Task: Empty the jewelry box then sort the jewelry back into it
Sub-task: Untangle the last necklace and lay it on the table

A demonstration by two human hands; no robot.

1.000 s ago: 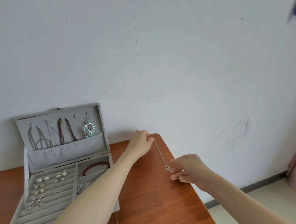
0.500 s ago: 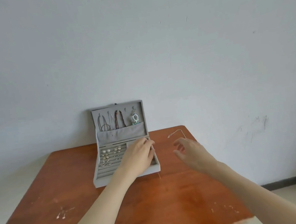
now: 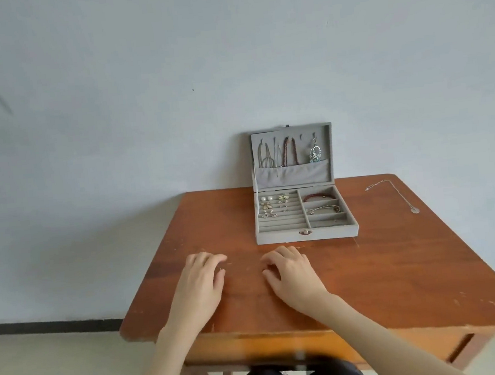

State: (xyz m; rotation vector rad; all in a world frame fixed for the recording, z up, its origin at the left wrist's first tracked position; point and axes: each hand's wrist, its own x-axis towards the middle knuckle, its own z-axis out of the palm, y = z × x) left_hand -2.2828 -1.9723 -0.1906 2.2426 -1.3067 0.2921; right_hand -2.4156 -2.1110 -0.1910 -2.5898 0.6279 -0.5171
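Grey felt jewelry box (image 3: 304, 212) sits open and nearly full; one silver necklace (image 3: 398, 195), just laid out, lies apart on the surface (image 3: 398, 263). Left hand (image 3: 202, 278) and right hand (image 3: 290, 271) have withdrawn, resting relaxed, holding nothing: emptying has barely begun.

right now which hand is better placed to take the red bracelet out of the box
Right. The bracelet lies in the box's far right compartment, and the right hand rests on the table nearly straight below it. The left hand sits further left.
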